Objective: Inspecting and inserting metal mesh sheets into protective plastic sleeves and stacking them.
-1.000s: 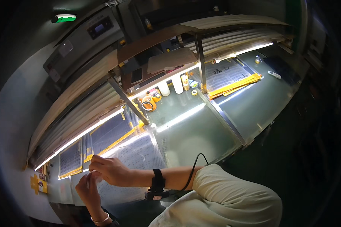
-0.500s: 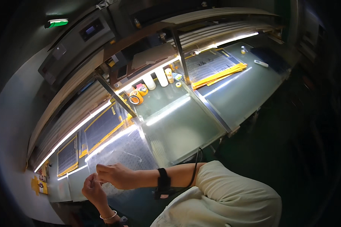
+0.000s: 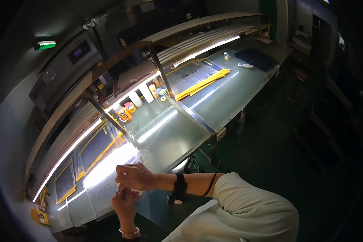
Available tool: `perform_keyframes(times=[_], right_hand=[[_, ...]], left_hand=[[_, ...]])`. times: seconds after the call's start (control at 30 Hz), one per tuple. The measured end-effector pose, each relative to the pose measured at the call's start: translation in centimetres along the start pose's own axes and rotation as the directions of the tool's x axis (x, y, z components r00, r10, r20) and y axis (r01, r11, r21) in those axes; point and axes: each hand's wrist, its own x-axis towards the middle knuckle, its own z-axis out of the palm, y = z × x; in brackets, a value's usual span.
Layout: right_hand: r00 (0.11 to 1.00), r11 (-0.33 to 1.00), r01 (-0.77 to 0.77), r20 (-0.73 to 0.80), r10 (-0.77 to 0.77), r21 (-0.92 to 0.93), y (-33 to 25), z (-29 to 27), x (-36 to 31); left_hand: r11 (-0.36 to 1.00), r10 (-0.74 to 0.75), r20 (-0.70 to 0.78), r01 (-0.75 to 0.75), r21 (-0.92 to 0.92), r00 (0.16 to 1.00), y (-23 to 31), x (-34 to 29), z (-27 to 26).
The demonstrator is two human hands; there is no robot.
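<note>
Clear dotted sheet: a clear plastic sheet with fine dotted print (image 3: 104, 197) is laid over the left part of a long green-topped workbench (image 3: 222, 104), under and around both hands; part is washed out by glare.
Bench front edge: run diagonally, lower left to upper right; the hands are placed near it.
Left-hand side: room is limited by two dark, yellow-edged flat panels (image 3: 66, 183) (image 3: 97, 148), laid behind and left of the sheet.
Middle bay: widest run of green surface near the hands; bounded on the right by a pale metal strip (image 3: 198, 119).
Bay rear: lined by an orange tape roll (image 3: 124, 117), two white cylinders (image 3: 147, 93) and an orange-and-white bottle (image 3: 153, 91).
Right bay: a stack of grey, yellow-edged panels (image 3: 197, 82) is set at the rear; green surface is left in front.
Overhead: rear reach is bounded by a ribbed shelf with lit tubes (image 3: 207, 49).
Right hand: right hand (image 3: 135, 176) bent at the knuckles, fingers curled down; forearm, black-strapped, brought in from the right, nearly level.
Left hand: left hand (image 3: 124, 205) pointed up from below, fingers bunched; white bracelet (image 3: 129, 231) worn at the wrist.
Hands' state: fingertips brought together, right above left; whether film is clamped cannot be told.
</note>
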Motion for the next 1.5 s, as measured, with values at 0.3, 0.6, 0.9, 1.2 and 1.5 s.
perform_keyframes(times=[0.3,0.6,0.9,1.2,1.5], right_hand=[[0.436,0.041,-0.324,0.111,0.893,0.945,7.0,-9.3,-3.8],[-0.072,0.083,-0.184,-0.097,0.993,0.980,11.4,-28.1,-18.5],[-0.403,0.507,-0.502,-0.709,0.579,0.700,11.4,-51.3,-42.5],[-0.438,0.188,-0.684,-0.602,0.668,0.705,14.7,-51.8,-41.0],[-0.617,0.677,-0.166,-0.611,0.495,0.717,26.9,-56.1,-56.9]], left_hand=[[0.998,0.051,0.102,-0.055,0.040,0.993,0.5,2.4,5.8],[0.963,-0.222,0.196,0.246,-0.107,0.955,0.8,3.7,4.9],[0.974,-0.219,0.188,0.225,-0.011,0.957,2.8,7.0,3.3],[0.980,-0.144,-0.045,0.149,0.135,0.989,8.8,6.4,-7.2],[0.997,0.049,-0.557,-0.004,0.082,0.829,17.2,4.8,-18.8]])
